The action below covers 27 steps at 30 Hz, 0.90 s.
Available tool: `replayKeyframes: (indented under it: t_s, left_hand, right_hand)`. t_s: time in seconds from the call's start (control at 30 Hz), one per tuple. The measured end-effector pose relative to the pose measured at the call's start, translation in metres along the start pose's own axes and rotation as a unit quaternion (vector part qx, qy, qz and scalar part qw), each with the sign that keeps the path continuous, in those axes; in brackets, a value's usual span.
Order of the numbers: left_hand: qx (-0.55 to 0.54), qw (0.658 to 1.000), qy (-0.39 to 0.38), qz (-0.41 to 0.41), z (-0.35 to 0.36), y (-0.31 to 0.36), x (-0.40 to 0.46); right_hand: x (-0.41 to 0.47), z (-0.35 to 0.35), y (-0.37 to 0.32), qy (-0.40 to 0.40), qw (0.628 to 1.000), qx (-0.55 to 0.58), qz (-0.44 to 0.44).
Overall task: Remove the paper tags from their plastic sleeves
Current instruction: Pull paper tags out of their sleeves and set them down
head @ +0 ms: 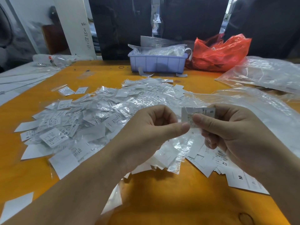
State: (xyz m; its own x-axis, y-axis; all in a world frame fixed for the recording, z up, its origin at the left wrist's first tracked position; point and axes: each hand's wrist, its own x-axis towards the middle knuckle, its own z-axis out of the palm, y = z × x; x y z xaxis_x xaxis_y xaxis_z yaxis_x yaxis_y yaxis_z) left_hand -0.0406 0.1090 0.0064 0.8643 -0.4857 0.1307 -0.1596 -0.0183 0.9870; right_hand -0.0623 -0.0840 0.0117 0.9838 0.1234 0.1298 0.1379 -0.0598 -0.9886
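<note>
Both hands are raised over the orange table (pixel 162 192). My right hand (pixel 235 132) pinches a white paper tag marked S in its clear plastic sleeve (pixel 199 113) between thumb and fingers. My left hand (pixel 151 127) pinches the left edge of the same sleeved tag with thumb and curled forefinger. A big heap of sleeved tags (pixel 100 114) spreads across the table to the left and behind. Bare paper tags (pixel 215 161), marked XS and M, lie under my right hand.
A lilac plastic bin (pixel 157 63) full of plastic stands at the back centre. A red plastic bag (pixel 217 54) sits to its right. Large clear bags (pixel 263 73) cover the right side. A loose sleeve (pixel 175 153) lies below my hands.
</note>
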Motion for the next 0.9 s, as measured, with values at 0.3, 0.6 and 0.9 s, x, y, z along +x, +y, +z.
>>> replayKeyframes:
  t_s: [0.3,0.6,0.9]
  left_hand:
    - [0.024,0.995,0.063,-0.069,0.004,-0.003,0.002]
    - [0.226,0.959,0.171,-0.013,-0.005,-0.006,0.003]
    - [0.48,0.845,0.234,-0.006,-0.01,-0.01,0.0]
  right_hand:
    - [0.001,0.002,0.001,-0.056,0.998,-0.018,0.021]
    - [-0.001,-0.005,0.0,-0.001,0.978,-0.205,0.027]
    - [-0.005,-0.013,0.004,-0.05,0.861,-0.503,0.053]
